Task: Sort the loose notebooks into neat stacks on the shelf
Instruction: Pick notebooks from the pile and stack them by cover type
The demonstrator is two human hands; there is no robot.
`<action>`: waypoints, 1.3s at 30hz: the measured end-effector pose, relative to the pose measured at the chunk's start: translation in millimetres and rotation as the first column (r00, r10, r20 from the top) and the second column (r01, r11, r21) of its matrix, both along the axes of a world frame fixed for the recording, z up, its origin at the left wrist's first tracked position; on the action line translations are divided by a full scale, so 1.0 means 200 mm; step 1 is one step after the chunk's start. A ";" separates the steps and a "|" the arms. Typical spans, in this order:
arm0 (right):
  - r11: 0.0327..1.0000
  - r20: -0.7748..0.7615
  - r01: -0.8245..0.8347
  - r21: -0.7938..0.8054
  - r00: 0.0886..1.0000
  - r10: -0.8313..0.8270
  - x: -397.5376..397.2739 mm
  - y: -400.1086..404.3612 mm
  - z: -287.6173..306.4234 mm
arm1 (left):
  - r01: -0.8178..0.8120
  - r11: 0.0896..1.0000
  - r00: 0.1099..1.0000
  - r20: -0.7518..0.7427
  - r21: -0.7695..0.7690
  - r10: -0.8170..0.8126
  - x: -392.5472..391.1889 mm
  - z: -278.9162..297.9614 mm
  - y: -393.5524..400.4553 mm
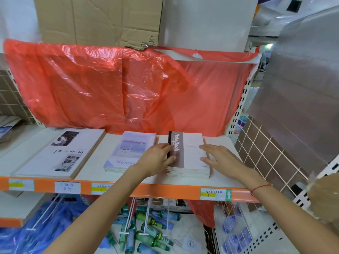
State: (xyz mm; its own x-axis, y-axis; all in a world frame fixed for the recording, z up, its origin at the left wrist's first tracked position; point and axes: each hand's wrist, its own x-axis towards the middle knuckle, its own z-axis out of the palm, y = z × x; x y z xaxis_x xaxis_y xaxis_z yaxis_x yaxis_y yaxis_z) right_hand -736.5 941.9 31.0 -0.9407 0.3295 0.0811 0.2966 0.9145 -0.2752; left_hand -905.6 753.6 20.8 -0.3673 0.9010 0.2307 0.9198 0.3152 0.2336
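Three stacks of notebooks lie on the white shelf (225, 178). The right stack (190, 156) has a white cover with a brown "NoteBook" band and a black spine. My left hand (157, 160) presses against its left spine edge with fingers nearly straight, thumb on the cover. My right hand (218, 158) lies flat and open at the stack's right edge, fingertips on the cover. A pale blue "Moment" stack (128, 149) sits just left of my left hand. A larger white "Time Memory" stack (60, 153) lies at the left.
Red plastic sheeting (110, 85) hangs behind the shelf. An orange front rail (156, 191) carries price labels. A wire grid panel (271, 149) stands at the right. Wire baskets with bottles (148, 230) sit below the shelf.
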 end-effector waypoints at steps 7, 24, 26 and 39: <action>0.987 -0.056 -0.139 0.083 0.988 0.144 -0.28 -0.28 0.07 | -0.233 0.969 0.966 -0.097 0.079 0.240 -0.11 0.01 -0.36; 0.825 -0.075 -0.527 0.205 0.832 0.550 -1.24 -1.75 0.11 | -0.707 0.696 0.689 -0.103 0.124 0.718 -0.51 0.06 -2.01; 0.811 -0.081 -0.550 0.199 0.816 0.573 -1.33 -1.94 0.10 | -0.743 0.657 0.651 -0.095 0.124 0.753 -0.56 0.03 -2.23; 0.741 -0.069 -0.646 0.182 0.743 0.665 -1.83 -2.67 0.07 | -0.881 0.464 0.459 -0.074 0.087 0.885 -0.82 -0.08 -2.99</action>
